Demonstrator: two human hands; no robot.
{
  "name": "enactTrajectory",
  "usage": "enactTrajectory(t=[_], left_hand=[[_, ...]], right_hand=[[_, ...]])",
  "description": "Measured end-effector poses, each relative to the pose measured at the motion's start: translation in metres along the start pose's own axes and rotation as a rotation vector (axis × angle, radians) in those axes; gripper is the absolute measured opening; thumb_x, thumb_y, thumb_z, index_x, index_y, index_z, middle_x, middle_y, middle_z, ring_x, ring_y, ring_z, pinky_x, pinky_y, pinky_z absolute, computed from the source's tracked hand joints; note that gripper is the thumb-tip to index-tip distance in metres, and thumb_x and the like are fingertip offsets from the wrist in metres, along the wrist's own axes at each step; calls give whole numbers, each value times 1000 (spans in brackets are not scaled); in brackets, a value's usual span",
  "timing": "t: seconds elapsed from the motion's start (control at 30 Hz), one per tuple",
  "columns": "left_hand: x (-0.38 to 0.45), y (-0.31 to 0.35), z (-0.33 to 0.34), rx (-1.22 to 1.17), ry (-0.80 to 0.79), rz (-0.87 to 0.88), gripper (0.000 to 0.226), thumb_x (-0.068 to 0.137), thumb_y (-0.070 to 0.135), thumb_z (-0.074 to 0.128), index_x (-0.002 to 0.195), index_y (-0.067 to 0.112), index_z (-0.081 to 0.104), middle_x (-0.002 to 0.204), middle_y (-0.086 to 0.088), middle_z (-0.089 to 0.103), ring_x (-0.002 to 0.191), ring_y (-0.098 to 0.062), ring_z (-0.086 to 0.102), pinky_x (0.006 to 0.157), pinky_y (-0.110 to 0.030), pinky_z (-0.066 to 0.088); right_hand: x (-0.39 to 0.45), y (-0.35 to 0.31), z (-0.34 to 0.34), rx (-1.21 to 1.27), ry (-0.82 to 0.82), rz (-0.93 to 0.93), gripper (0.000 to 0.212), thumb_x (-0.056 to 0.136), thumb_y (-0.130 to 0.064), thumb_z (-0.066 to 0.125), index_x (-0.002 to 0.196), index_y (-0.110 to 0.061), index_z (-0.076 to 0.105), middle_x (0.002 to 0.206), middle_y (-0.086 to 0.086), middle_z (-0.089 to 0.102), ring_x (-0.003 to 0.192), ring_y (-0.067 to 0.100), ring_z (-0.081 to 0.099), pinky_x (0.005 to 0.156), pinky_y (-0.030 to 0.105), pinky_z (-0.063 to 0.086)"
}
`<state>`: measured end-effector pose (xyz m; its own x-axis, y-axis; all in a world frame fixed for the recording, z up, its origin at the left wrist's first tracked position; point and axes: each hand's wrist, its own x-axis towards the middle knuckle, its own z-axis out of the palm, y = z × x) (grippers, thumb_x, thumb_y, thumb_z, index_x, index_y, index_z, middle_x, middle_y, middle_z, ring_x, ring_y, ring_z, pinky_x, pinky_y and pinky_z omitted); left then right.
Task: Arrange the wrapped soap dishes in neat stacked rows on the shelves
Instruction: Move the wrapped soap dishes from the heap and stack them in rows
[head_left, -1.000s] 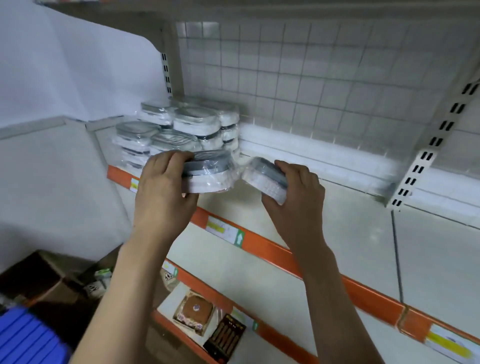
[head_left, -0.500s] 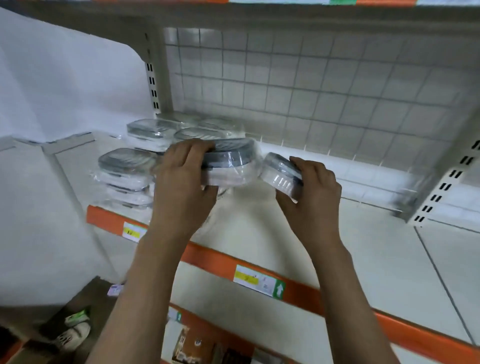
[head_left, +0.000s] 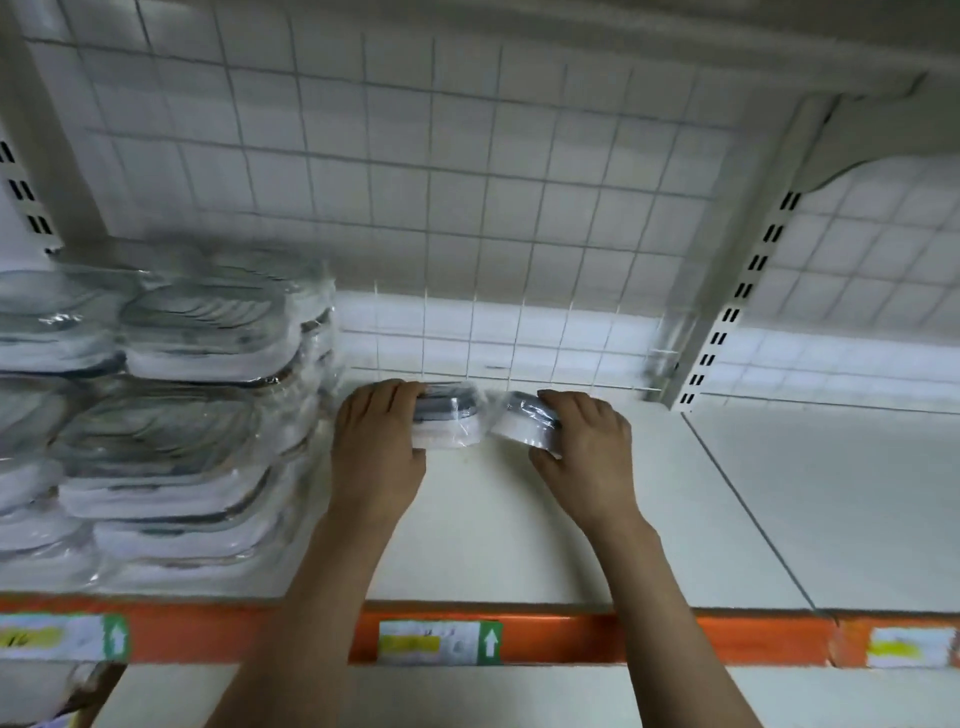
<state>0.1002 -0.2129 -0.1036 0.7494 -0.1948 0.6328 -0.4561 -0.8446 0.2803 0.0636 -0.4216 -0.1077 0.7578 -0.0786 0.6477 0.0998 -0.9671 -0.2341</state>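
Now both hands far in on shelf (head_left: 597, 530), near back edge by wire grid (head_left: 467, 208). Left hand (head_left: 376, 447) curled round wrapped soap dish (head_left: 449, 421), fingers over top, dish low on shelf. Right hand (head_left: 587, 447) curled round second wrapped dish (head_left: 522, 423), tilted, just beside first. Big stacks of wrapped dishes (head_left: 166, 415) fill left end of shelf, up to front edge. Orange strip (head_left: 649, 636) with price tags (head_left: 439, 643) runs along front edge.

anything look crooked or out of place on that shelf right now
Only the soap dish in the right hand: it sits tilted, unlike the level one in the left hand. The stacks look tidy.
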Motion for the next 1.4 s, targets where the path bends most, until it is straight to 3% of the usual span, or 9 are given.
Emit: enactTrajectory(t=[0.2, 0.33, 0.5, 0.6, 0.7, 0.83, 1.0, 1.2, 1.4], left_hand=[[16, -21, 32, 75, -21, -54, 56, 46, -10, 76, 100, 3, 65, 94, -13, 67, 88, -36, 63, 82, -42, 49], [28, -29, 49, 85, 31, -5, 63, 41, -13, 77, 100, 2, 64, 96, -14, 66, 90, -36, 60, 88, -36, 39], [26, -38, 74, 37, -62, 52, 69, 48, -10, 76, 110, 6, 51, 110, -15, 59, 110, -34, 48, 97, -52, 43], [28, -49, 81, 12, -142, 57, 69, 57, 1, 74, 119, 5, 44, 120, -19, 54, 119, -40, 45, 98, -56, 41], [27, -57, 83, 23, -216, 66, 63, 69, 23, 65, 125, 4, 44, 127, -20, 52, 123, -42, 42, 97, -59, 41], [23, -46, 84, 100, -272, 13, 74, 75, 55, 42, 125, 2, 55, 128, -20, 55, 122, -45, 47, 97, -57, 43], [27, -33, 82, 137, -240, -45, 57, 83, 42, 40, 112, 0, 65, 113, -23, 64, 108, -46, 58, 87, -59, 48], [31, -20, 89, 168, -189, -132, 49, 69, 24, 82, 108, 0, 66, 112, -24, 64, 108, -43, 59, 87, -54, 47], [30, -17, 92, 197, -195, -186, 49, 79, 30, 73, 119, 4, 63, 123, -20, 60, 120, -39, 52, 97, -50, 40]], right_hand=[[26, -1, 37, -68, 41, -77, 55, 53, -14, 72, 108, -13, 64, 98, 4, 64, 86, 32, 60, 82, 32, 29], [40, 7, 55, -95, 69, -79, 54, 52, -10, 74, 105, -12, 65, 96, 3, 64, 87, 29, 57, 84, 31, 30], [31, 12, 81, -123, -29, -62, 49, 58, -22, 77, 104, -12, 63, 100, 5, 62, 90, 28, 58, 87, 33, 32], [27, 16, 84, -101, -130, -82, 50, 71, -44, 56, 109, -12, 62, 106, 6, 62, 96, 29, 60, 89, 36, 43], [29, 16, 84, -55, -160, -69, 51, 74, -41, 43, 110, -10, 62, 108, 8, 63, 99, 30, 59, 90, 41, 49], [29, 17, 87, -11, -174, -55, 50, 76, -34, 42, 115, -9, 60, 114, 9, 61, 106, 30, 55, 98, 44, 41], [28, 18, 87, 18, -156, -44, 46, 77, -29, 44, 114, -8, 61, 113, 9, 62, 106, 30, 56, 101, 41, 28], [28, 15, 88, 35, -132, -29, 41, 79, -25, 42, 112, -9, 61, 112, 7, 62, 106, 28, 56, 101, 45, 34], [27, 15, 91, 9, -97, -43, 41, 79, -26, 42, 111, -7, 61, 111, 8, 63, 106, 30, 57, 101, 45, 30]])
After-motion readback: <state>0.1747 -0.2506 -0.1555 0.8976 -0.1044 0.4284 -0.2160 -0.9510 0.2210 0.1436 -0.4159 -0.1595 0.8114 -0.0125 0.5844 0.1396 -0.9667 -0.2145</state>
